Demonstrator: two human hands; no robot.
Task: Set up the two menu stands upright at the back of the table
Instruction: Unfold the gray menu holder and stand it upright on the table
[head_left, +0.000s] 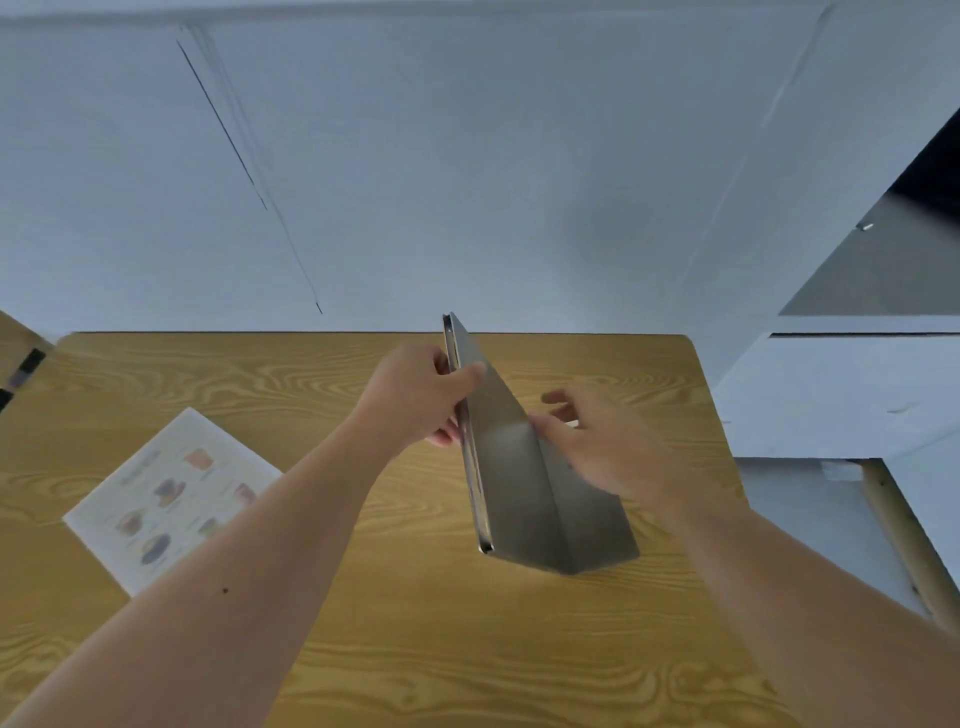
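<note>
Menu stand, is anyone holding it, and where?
Yes: the left hand has a grip on the menu stand at its upper edge; the right hand touches its folded flap.

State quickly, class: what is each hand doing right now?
Left hand: closed on the menu stand's upper edge.
Right hand: fingers loosely spread against the stand's grey panel; a firm grip cannot be told.

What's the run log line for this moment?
left hand: grips menu stand | right hand: on its flap | menu sheet: flat on table

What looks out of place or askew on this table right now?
The menu sheet lies flat and skewed near the table's left edge, not upright. The metal menu stand is tilted in the left hand, not yet set down.
</note>
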